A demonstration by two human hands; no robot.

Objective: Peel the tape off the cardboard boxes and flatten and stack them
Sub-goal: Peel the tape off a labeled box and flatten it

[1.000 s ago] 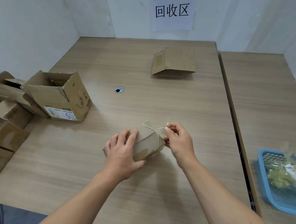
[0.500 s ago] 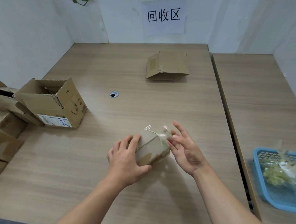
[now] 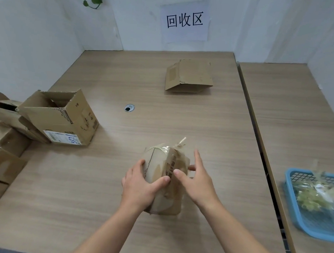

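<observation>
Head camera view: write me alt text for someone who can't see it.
A person's left hand grips a small taped box on a table while the open right hand touches its right side, loose tape sticking up from its far end. An open box sits left, a flattened box lies farther back, and a blue basket sits right.

You're at an office recycling corner — a paper sign (image 3: pixel 185 20) reads 回收区, wood-grain desks (image 3: pixel 191 124) carry a cable grommet (image 3: pixel 129 108), cardboard boxes (image 3: pixel 65 118) crowd the left.
</observation>
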